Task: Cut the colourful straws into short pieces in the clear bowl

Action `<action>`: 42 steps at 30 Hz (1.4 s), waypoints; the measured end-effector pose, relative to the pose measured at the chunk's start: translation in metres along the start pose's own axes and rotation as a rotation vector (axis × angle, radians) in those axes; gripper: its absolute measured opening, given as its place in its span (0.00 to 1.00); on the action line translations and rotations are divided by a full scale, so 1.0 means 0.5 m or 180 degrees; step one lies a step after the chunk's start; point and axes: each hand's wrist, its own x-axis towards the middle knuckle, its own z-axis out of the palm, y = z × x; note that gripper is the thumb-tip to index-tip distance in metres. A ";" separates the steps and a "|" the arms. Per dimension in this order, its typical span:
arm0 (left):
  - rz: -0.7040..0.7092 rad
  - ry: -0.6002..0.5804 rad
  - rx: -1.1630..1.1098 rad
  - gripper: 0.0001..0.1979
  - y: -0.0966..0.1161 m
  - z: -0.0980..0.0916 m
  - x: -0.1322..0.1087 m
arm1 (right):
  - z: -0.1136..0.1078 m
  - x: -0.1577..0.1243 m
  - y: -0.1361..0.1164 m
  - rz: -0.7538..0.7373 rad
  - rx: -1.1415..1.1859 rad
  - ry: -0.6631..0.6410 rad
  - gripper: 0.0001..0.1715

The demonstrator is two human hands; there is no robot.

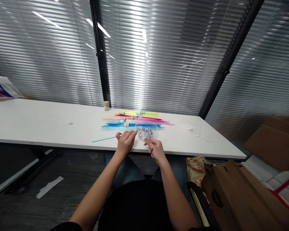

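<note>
My left hand (126, 141) is at the table's front, fingers closed on a thin blue straw (103, 139) that extends out to the left over the white tabletop. My right hand (156, 149) grips a pair of scissors (149, 134), its blades pointing up and away from me over a clear round bowl (156, 127). Small multicoloured pieces (144, 133) lie in the bowl. Behind it, bundles of long straws are spread in rows: blue straws (113, 125), pink straws (167, 122) and yellow straws (154, 114), several with banded paper labels (126, 124).
A small lidded jar (106, 106) stands at the table's back edge. Clear plastic wrapping (197, 133) lies to the right on the white table (50, 123). Cardboard boxes (240, 192) and a paper bag (196, 168) crowd the floor at right. Blinds (154, 64) rise behind.
</note>
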 end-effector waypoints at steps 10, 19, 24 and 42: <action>0.0139 -0.0001 0.0048 0.11 0.003 -0.004 0.003 | 0.007 -0.005 -0.009 0.0008 -0.0333 -0.0313 0.29; 0.0172 -0.0008 -0.0005 0.13 0.006 -0.010 0.007 | 0.006 -0.003 -0.009 0.0014 -0.0308 -0.0310 0.29; 0.0178 0.0002 -0.0039 0.14 0.005 -0.007 0.005 | 0.004 -0.001 -0.010 0.0002 -0.0299 -0.0307 0.29; -0.0033 0.0110 0.0192 0.13 0.007 -0.008 0.008 | -0.009 0.001 -0.003 0.0288 0.0301 -0.0026 0.29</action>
